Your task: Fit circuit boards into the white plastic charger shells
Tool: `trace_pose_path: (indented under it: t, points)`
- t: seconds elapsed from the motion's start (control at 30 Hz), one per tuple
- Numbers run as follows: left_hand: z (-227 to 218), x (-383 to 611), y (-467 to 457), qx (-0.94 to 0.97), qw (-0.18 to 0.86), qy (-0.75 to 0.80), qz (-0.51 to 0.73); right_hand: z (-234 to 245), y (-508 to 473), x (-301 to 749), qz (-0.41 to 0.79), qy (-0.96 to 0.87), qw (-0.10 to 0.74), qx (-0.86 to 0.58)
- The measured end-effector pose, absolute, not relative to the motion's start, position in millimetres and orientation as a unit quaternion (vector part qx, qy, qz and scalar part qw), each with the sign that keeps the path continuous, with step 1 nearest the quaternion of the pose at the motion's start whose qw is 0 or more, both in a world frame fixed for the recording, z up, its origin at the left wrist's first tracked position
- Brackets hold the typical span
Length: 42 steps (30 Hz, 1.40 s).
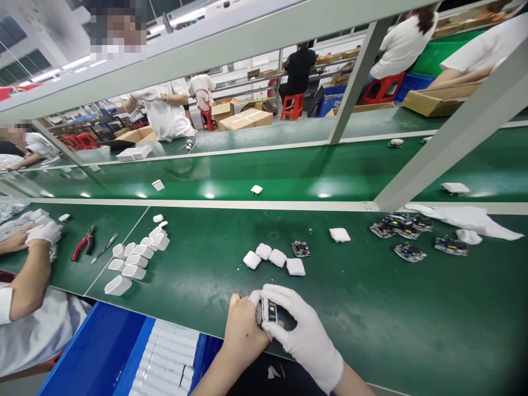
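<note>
My left hand (246, 325), mostly bare with white covering on a finger, grips a small white plastic housing (264, 318) near the bench's front edge. A dark circuit board (270, 312) with a yellow part shows in its open side. My right hand (303, 335), in a white glove, closes its thumb and fingers on the same housing from the right. Beyond my hands several white housings (278, 257) lie in a curved row, and a loose circuit board (301, 248) is beside them. Another white housing (340, 235) rests farther right.
Open white shells (134, 271) stand grouped on the left near tweezers (104, 248) and red-handled pliers (84, 243). Several circuit boards (409, 252) and a white cloth (466, 219) lie right. A blue bin (105, 349) sits below the edge. Left is a co-worker's gloved hand (44, 233).
</note>
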State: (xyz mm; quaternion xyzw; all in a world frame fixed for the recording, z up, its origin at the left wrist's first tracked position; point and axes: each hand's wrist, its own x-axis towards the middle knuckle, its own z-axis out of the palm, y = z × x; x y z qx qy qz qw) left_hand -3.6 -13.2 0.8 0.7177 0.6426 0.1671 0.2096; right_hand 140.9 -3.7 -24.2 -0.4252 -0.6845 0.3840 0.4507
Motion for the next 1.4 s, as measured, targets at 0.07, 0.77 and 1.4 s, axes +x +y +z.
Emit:
trace_pose_path:
  t: [0.07, 0.77, 1.4]
  points:
    - [2.0, -3.4, -13.0, 0.717, 0.214, 0.641, 0.169, -22.5, -3.2, 140.2, 0.365, -0.694, 0.462, -0.414]
    - [-0.1, -9.1, -12.9, 0.735, 0.172, 0.631, 0.179, -27.0, -4.4, 133.9, 0.259, -0.723, 0.511, -0.386]
    - [-0.3, -5.6, -9.7, 0.728, 0.218, 0.636, 0.137, -18.9, -4.0, 140.9, 0.319, -0.718, 0.479, -0.392]
